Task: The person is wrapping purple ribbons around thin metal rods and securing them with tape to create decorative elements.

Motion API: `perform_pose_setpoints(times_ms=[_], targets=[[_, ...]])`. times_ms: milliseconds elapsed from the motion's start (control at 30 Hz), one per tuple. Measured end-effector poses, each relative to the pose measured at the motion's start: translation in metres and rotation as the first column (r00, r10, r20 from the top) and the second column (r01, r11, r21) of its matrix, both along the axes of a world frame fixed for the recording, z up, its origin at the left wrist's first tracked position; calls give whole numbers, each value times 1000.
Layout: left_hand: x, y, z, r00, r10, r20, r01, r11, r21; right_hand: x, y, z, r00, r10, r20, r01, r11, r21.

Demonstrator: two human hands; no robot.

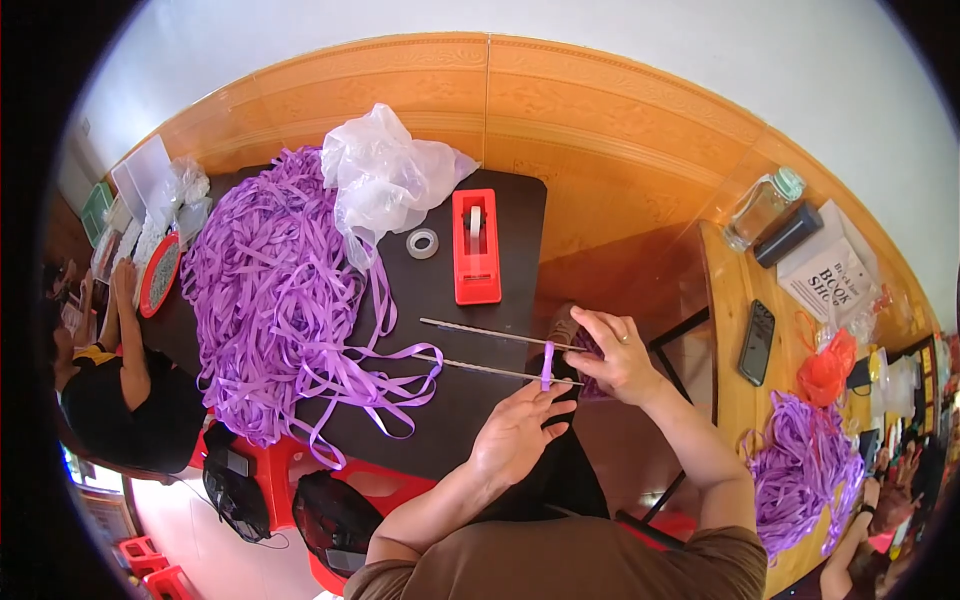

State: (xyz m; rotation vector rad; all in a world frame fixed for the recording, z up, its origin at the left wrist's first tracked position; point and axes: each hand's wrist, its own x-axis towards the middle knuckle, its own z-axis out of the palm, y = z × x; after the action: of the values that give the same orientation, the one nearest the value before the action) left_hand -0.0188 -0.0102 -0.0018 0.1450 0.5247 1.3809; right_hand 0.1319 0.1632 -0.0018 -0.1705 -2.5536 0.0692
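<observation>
Two thin metal rods (480,330) stick out side by side over the dark table's right edge. A band of purple ribbon (547,367) is wrapped around both, near their right ends. My left hand (512,435) pinches the band's lower end at the near rod, its other fingers stretched out. From the right, my right hand (617,362), with a ring on one finger, comes to the rod ends. Its thumb touches by the far rod and the band, and its fingers stand apart. From the rods, loose ribbon strands (390,385) run left to a large tangled ribbon pile (270,280).
A crumpled clear plastic bag (385,180), a tape roll (423,243) and a red tape dispenser (476,250) lie on the dark table (515,215). On the right wooden table are a phone (757,342) and more ribbon (800,470). Another person (130,390) sits at left.
</observation>
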Motion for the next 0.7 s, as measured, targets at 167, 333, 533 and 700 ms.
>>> perform_pose_setpoints(times_ms=[167, 333, 533, 700], targets=[[-1, 1, -2, 1000, -4, -8, 4, 1000, -9, -5, -4, -7, 991, -41, -125, 0, 950, -312], [1, 1, -1, 1000, 9, 9, -9, 1000, -19, -22, -2, 4, 1000, 19, -22, -24, 971, -239], [3, 0, -1, 1000, 17, 21, -17, 1000, -6, -44, -1, 17, 986, 61, 152, -50, 996, -79], [1, -1, -1, 1000, 11, 10, -11, 1000, -3, -48, -6, 31, 968, 39, 249, -47, 999, 28]])
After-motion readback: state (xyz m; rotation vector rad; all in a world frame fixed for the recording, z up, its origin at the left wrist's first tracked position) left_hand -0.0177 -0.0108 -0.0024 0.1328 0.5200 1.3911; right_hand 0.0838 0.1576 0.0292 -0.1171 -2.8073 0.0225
